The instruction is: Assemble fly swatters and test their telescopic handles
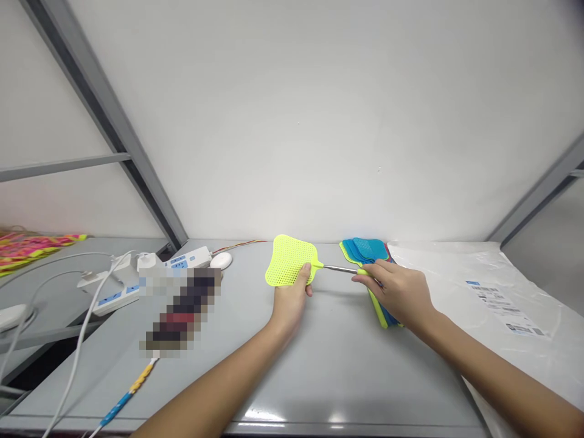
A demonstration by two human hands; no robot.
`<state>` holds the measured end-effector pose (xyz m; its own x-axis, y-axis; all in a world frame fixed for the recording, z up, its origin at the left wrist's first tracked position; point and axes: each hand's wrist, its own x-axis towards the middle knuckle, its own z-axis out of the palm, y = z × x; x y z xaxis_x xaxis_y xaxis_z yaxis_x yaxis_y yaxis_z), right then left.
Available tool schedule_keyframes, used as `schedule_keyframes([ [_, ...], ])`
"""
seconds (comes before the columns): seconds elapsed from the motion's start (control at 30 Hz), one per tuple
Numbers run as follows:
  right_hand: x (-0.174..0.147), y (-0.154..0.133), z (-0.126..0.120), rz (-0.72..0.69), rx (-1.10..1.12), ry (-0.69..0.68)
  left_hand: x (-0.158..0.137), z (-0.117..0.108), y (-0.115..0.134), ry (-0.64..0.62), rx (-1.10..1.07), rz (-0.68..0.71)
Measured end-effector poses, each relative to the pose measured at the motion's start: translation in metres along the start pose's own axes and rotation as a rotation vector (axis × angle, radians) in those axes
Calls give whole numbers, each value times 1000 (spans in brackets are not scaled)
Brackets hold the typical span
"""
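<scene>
A fly swatter (292,258) with a neon yellow-green perforated head and a thin metal rod is held level above the grey table. My left hand (294,298) grips the lower right part of its head, thumb on top and fingers mostly hidden beneath. At the other end, my right hand (396,289) is closed around the yellow-green handle, most of which the fingers cover. Behind and below my right hand lies a stack of fly swatters (370,248) in blue and yellow-green, partly hidden by that hand.
White plastic packaging (483,304) with a printed label covers the table's right side. Power strips (118,298) with white cables lie to the left, near a blurred-out object (180,313) and a round white item (221,260). A pale wall (319,121) stands behind the grey table (337,365).
</scene>
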<state>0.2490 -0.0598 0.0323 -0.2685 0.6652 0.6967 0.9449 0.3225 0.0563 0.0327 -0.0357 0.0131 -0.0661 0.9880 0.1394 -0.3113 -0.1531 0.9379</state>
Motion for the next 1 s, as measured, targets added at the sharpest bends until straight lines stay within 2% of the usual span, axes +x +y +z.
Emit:
schedule_keyframes([
  [0.1, 11, -8, -4, 12, -2, -48, 7, -6, 1, 9, -42, -15],
  [0.2, 13, -14, -7, -4, 35, -159, 17, -10, -5, 22, -80, -72],
  [0.37, -1, -39, -8, -15, 247, -423, 31, -18, -19, 41, -72, -174],
  [0.5, -18, -71, -1, 89, 375, -480, 30, -20, -22, -4, -18, -184],
  [0.57, -25, -84, 5, 177, 380, -491, 25, -18, -20, -85, 28, -186],
  [0.63, -30, -91, 10, 274, 362, -500, 17, -15, -19, -222, 84, -192],
  [0.8, -37, -86, 13, 487, 269, -459, -1, -7, -22, -589, 279, -182],
  [0.9, -37, -78, 12, 579, 125, -526, -5, -8, -24, -674, 450, -82],
  [1.0, -33, -75, 12, 590, 0, -611, -5, -11, -23, -714, 619, 67],
])
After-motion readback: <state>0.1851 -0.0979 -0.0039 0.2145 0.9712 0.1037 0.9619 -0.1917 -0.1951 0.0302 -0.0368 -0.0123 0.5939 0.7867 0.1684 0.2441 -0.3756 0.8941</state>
